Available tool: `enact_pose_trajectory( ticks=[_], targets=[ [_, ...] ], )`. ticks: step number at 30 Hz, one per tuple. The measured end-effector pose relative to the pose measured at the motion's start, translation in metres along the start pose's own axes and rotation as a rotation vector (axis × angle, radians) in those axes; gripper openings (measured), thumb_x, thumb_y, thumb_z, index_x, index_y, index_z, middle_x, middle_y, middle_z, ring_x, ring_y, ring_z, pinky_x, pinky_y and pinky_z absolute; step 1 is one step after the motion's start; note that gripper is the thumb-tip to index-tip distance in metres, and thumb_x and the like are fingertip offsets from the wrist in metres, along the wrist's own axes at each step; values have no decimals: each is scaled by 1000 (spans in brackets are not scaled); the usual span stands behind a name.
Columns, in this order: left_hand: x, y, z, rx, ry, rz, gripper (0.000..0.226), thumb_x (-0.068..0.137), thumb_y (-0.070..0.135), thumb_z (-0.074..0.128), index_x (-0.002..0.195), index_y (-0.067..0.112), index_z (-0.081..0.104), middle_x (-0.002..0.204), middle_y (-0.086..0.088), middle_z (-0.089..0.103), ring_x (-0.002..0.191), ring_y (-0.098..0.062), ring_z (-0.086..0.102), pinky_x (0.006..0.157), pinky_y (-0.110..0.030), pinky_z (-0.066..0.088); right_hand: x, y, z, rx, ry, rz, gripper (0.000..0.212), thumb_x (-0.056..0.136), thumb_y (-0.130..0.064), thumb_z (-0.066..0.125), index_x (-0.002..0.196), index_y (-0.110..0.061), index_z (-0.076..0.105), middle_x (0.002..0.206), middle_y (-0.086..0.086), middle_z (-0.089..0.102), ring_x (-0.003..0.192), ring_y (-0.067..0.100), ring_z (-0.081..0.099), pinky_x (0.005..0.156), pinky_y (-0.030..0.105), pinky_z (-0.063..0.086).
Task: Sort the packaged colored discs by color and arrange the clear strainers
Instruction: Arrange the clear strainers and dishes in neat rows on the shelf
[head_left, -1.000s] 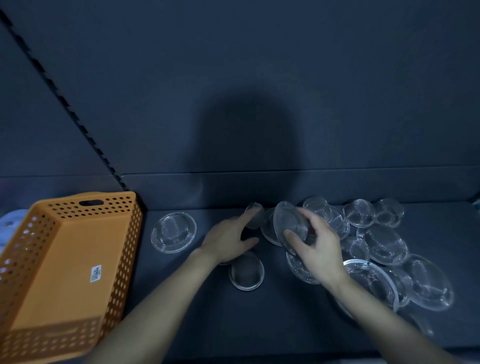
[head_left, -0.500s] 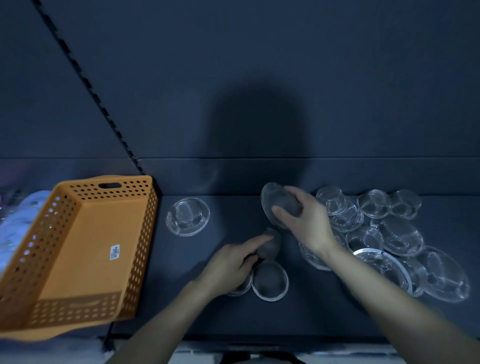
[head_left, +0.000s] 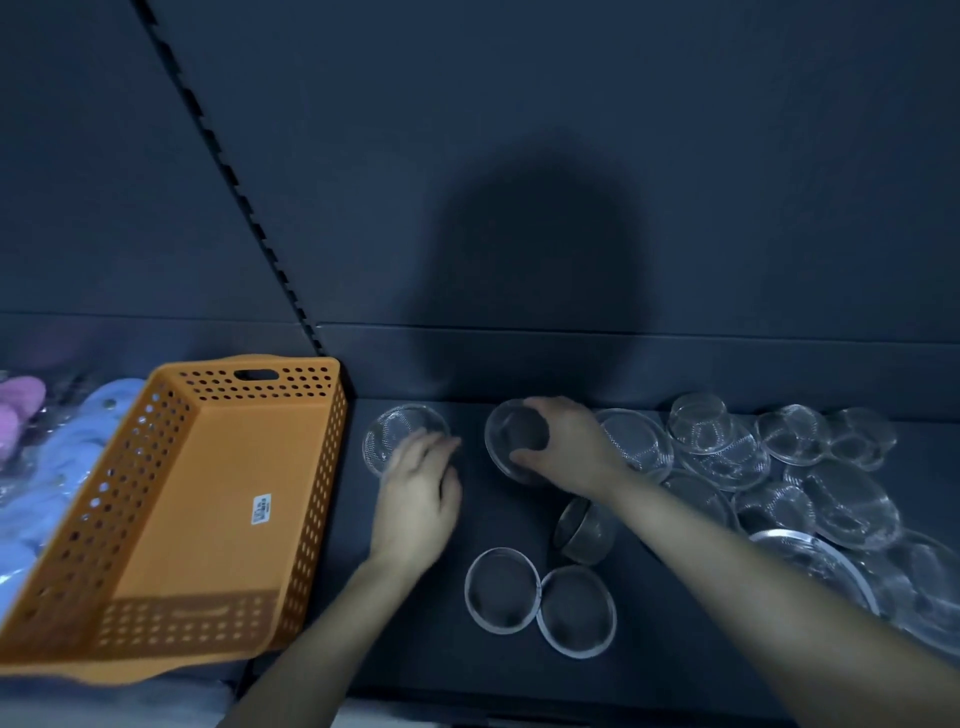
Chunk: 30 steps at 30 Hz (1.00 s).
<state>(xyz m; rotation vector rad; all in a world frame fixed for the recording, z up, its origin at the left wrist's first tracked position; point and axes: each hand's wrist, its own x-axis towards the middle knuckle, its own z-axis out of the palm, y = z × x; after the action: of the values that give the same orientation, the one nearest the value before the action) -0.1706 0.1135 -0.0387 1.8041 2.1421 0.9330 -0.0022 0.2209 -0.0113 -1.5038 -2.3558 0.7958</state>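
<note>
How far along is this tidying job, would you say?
Early on, I'd guess. Done: two strainers lie side by side at the front, and a lone strainer sits by the orange basket. In hand: the right hand grips another strainer; the left hand is open beside the lone one. Left: the jumbled pile on the right, and the packaged discs at the far left.

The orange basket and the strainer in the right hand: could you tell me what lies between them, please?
In the head view, a lone clear strainer and the left hand at its rim.
</note>
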Motion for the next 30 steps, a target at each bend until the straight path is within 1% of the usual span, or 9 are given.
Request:
enact_pose_trajectory(
  ticks=[2,5,10,14,17,20,24,27,30],
  targets=[
    [11,-12,0,149,-72,-149,45,93,17,52,137,12,47,146,-14,38,140,-33,22,116,-39,18,4,-3,6,-76,-61,27,68,72,-36,74,133,-20,48,128,8,53,119,27,48,101,33,40],
    [20,-22,4,132,-185,-236,54,96,23,47,146,18,29,157,-11,15,145,-31,4,118,-39,12,9,-6,16,-182,-127,49,66,73,-37,72,131,-18,48,128,9,50,121,31,44,100,37,41],
    [30,-20,6,206,-158,-180,48,95,21,48,141,14,38,154,-15,23,144,-32,10,119,-43,9,15,-8,18,-224,-128,53,63,78,-39,69,132,-16,47,125,12,47,118,33,43,98,37,41],
    [30,-7,11,143,-140,35,45,94,18,51,137,8,44,152,-13,28,145,-28,13,119,-35,13,9,1,4,-178,-45,31,51,85,-34,64,128,-12,51,126,14,49,117,33,46,101,35,39],
    [31,5,18,105,-251,191,49,95,22,51,142,19,40,155,-8,25,146,-25,10,117,-31,12,-8,22,-14,-215,66,55,40,86,-26,61,123,-11,56,126,13,51,117,33,44,100,37,40],
    [32,9,28,253,-420,317,52,97,34,44,146,39,26,159,0,9,147,-27,-1,118,-39,1,-28,52,-30,-309,66,110,37,85,-19,58,122,-13,57,129,11,50,117,33,40,100,38,39],
    [33,4,35,349,-511,210,57,97,40,40,146,48,12,160,1,-1,146,-28,-5,117,-42,-4,-43,73,-33,-283,-53,162,59,86,-11,57,142,-23,38,148,8,31,129,36,33,109,37,33],
    [33,5,35,315,-533,180,57,98,38,40,146,47,11,160,-1,-2,147,-26,-3,118,-40,0,-42,70,-27,-229,-36,90,67,82,1,53,142,-23,38,151,7,28,131,33,35,109,35,34],
    [34,11,32,262,-516,180,55,98,35,41,148,40,17,160,-4,2,147,-26,-1,120,-37,3,-36,63,-21,-189,-42,76,66,83,1,51,142,-24,37,153,6,24,133,32,34,109,33,33]
  ],
)
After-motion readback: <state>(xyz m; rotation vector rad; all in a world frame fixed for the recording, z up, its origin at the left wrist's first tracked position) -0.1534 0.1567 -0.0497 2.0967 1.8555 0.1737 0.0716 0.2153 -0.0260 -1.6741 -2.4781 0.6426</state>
